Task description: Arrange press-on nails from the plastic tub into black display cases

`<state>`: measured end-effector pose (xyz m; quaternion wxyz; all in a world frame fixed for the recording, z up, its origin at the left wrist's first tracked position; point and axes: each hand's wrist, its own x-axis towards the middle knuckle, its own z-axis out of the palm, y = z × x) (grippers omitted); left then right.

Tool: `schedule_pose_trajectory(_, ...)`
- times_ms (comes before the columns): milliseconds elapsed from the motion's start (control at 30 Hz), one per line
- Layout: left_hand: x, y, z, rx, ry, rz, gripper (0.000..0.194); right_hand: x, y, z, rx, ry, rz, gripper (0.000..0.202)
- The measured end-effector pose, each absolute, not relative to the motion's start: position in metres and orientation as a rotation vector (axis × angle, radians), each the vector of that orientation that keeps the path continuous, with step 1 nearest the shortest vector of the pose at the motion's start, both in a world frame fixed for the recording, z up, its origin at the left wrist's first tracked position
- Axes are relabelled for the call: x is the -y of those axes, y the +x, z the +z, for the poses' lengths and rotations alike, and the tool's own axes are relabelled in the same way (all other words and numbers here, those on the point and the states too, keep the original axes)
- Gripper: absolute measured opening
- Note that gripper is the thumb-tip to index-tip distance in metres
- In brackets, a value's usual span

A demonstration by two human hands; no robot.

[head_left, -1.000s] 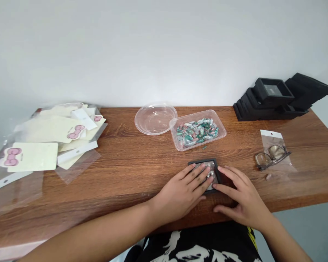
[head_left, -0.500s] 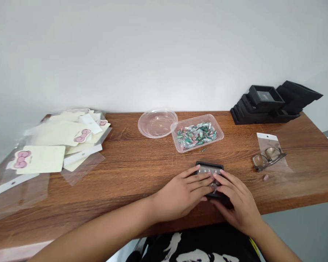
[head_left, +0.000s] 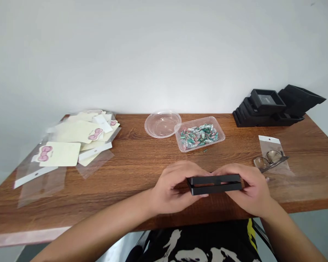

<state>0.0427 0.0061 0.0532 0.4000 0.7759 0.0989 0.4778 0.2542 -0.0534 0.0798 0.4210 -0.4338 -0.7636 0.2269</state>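
Note:
A black box (head_left: 215, 185) is held up near the table's front edge, its narrow side facing me, with a gap running between its two halves. My left hand (head_left: 177, 187) is closed round its left end, thumb below and fingers above. Its right end is gripped by my right hand (head_left: 247, 185) in the same way. What lies inside the box is hidden. Beyond the hands, a clear rectangular tub (head_left: 222, 137) holds several small green, pink and clear wrapped pieces. One small green piece (head_left: 205, 150) lies on the table in front of the tub.
A clear round lid (head_left: 161, 125) touches the tub's left side. Cream cards with pink bows (head_left: 61, 153) and clear bags are heaped at the left. Black boxes (head_left: 266, 103) are stacked at the back right. Glasses (head_left: 270, 160) rest on a clear bag in front of them.
The black box has been lifted and tilted on edge, and its inside no longer shows. My hands have moved from lying over it to gripping both ends. The camera view has shifted slightly.

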Motion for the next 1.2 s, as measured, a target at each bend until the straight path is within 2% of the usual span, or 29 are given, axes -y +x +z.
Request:
schedule_pose_trajectory(200,-0.003,0.048,0.082,-0.437,1.907,1.408,0.004,0.041,0.252,0.113,1.934,-1.049,0.54,0.011)
schedule_pose_trajectory(500,-0.002,0.075,0.124,-0.589,1.712,1.519,0.019,0.032,0.256,0.14,1.684,-1.055,0.61,0.009)
schedule_pose_trajectory(733,-0.013,0.087,0.135,-0.585,1.583,1.506,0.02,0.02,0.257,0.161,1.626,-1.028,0.733,0.006)
schedule_pose_trajectory(933,-0.025,0.091,0.147,-0.61,1.592,1.634,0.022,0.009,0.254,0.173,1.599,-0.96,0.647,0.024)
schedule_pose_trajectory(1200,-0.033,0.089,0.15,-0.532,1.581,1.709,0.014,-0.01,0.225,0.171,1.377,-0.752,0.71,0.012)
